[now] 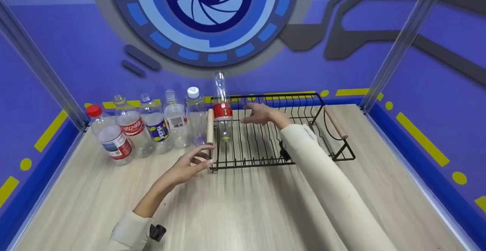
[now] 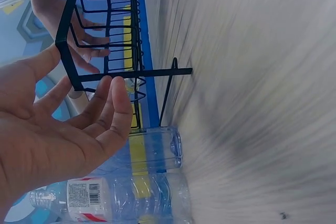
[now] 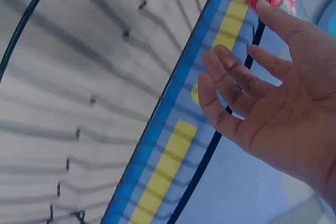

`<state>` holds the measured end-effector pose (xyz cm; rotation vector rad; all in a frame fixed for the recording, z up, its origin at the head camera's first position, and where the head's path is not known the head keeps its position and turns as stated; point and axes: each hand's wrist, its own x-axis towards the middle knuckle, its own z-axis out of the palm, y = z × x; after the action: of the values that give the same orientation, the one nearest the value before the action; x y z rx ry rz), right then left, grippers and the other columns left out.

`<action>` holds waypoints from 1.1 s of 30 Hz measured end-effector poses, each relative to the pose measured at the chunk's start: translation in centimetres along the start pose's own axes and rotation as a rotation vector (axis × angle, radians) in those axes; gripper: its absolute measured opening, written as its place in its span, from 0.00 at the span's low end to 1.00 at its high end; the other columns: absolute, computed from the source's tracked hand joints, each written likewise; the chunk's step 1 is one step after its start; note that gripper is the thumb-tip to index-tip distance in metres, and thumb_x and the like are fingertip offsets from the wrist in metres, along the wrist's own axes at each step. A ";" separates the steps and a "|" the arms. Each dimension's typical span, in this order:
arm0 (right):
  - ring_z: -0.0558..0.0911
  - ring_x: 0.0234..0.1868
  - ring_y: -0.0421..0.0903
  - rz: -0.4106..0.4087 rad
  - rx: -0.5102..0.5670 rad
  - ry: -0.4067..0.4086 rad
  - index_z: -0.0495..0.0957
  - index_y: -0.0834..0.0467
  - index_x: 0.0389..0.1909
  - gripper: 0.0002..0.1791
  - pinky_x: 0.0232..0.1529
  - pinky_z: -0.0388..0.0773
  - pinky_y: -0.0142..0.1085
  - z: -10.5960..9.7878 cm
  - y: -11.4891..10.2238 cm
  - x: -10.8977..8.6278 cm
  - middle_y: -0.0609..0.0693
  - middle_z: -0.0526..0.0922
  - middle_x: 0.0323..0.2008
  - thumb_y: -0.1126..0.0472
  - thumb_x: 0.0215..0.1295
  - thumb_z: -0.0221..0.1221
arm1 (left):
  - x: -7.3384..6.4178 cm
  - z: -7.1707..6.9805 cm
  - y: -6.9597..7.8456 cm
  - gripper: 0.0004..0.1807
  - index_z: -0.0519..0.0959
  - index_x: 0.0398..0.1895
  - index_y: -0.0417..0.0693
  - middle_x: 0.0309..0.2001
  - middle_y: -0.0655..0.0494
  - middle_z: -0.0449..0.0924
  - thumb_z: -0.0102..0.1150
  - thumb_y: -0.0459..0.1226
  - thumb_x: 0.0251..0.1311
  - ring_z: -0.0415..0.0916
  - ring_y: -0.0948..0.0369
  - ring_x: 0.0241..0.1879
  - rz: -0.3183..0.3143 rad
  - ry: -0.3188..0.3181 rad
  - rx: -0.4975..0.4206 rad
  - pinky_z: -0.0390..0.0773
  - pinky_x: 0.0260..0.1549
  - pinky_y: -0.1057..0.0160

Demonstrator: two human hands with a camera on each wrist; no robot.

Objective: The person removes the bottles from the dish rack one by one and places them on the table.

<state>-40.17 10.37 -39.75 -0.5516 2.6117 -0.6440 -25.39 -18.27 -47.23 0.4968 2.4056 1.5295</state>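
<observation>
A black wire rack [image 1: 262, 163] with wooden handles stands on the table. At its near left corner, my left hand [image 1: 190, 167] holds the frame; in the left wrist view, thumb and fingertips lie about the black bars. A clear plastic bottle with a red label [image 1: 223, 110] stands in the rack's left end, capless as far as I can see. Just right of it, my right hand [image 1: 260, 113] hangs over the rack, holding nothing. Its fingers are loosely bent, and the thumb points towards the red label in the right wrist view.
Several plastic bottles line up left of the rack: a red-capped one [image 1: 111, 137], a Coca-Cola one [image 1: 133, 127], a Pepsi one [image 1: 156, 129], one with a barcode label [image 1: 176, 121] and a white-capped one [image 1: 196, 118]. A blue wall [image 1: 265, 80] rises behind.
</observation>
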 end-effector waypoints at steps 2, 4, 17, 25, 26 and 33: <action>0.79 0.63 0.60 0.014 0.049 -0.009 0.51 0.57 0.81 0.43 0.57 0.82 0.49 0.6 -0.9 0.5 0.64 0.67 0.74 0.46 0.74 0.58 | -0.1 -0.1 -0.1 0.27 0.68 0.73 0.48 0.61 0.35 0.75 0.58 0.42 0.73 0.77 0.53 0.49 0.002 -0.002 -0.002 0.82 0.42 0.51; 0.78 0.63 0.59 0.024 0.097 -0.003 0.48 0.57 0.82 0.45 0.57 0.82 0.49 1.2 -1.7 1.0 0.65 0.65 0.75 0.46 0.74 0.58 | -0.2 -0.1 -0.1 0.27 0.68 0.73 0.49 0.61 0.36 0.75 0.58 0.42 0.73 0.77 0.53 0.49 0.003 -0.006 -0.007 0.81 0.42 0.52; 0.74 0.69 0.60 0.129 0.429 -0.094 0.29 0.62 0.81 0.55 0.64 0.78 0.48 3.4 -4.5 2.6 0.67 0.69 0.69 0.50 0.73 0.60 | 0.2 -0.4 -0.4 0.29 0.69 0.72 0.45 0.59 0.34 0.77 0.60 0.42 0.71 0.78 0.53 0.46 0.041 -0.021 0.000 0.80 0.39 0.54; 0.75 0.67 0.61 0.129 0.572 -0.089 0.21 0.58 0.80 0.64 0.67 0.75 0.49 3.6 -4.5 2.9 0.65 0.73 0.65 0.51 0.69 0.65 | 0.4 -0.8 -0.3 0.30 0.68 0.73 0.47 0.60 0.35 0.75 0.60 0.45 0.72 0.78 0.54 0.49 0.007 -0.036 -0.001 0.80 0.40 0.52; 0.76 0.67 0.60 0.136 0.568 -0.075 0.22 0.58 0.80 0.64 0.66 0.76 0.49 3.6 -4.5 2.9 0.64 0.73 0.65 0.50 0.69 0.66 | 0.4 -0.8 -0.3 0.30 0.68 0.73 0.47 0.60 0.35 0.76 0.60 0.45 0.71 0.78 0.54 0.49 0.007 -0.036 0.000 0.81 0.40 0.52; 0.77 0.61 0.59 0.159 0.610 -0.018 0.39 0.63 0.80 0.56 0.65 0.77 0.50 4.1 -4.9 2.9 0.63 0.71 0.62 0.49 0.67 0.67 | 0.6 -0.7 -0.3 0.28 0.70 0.71 0.47 0.57 0.35 0.77 0.61 0.43 0.71 0.79 0.55 0.47 0.028 -0.035 -0.008 0.81 0.39 0.53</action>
<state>-39.39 3.58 -41.43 -0.1538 2.2377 -1.2957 -26.26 -18.72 -47.27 0.5540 2.3753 1.5279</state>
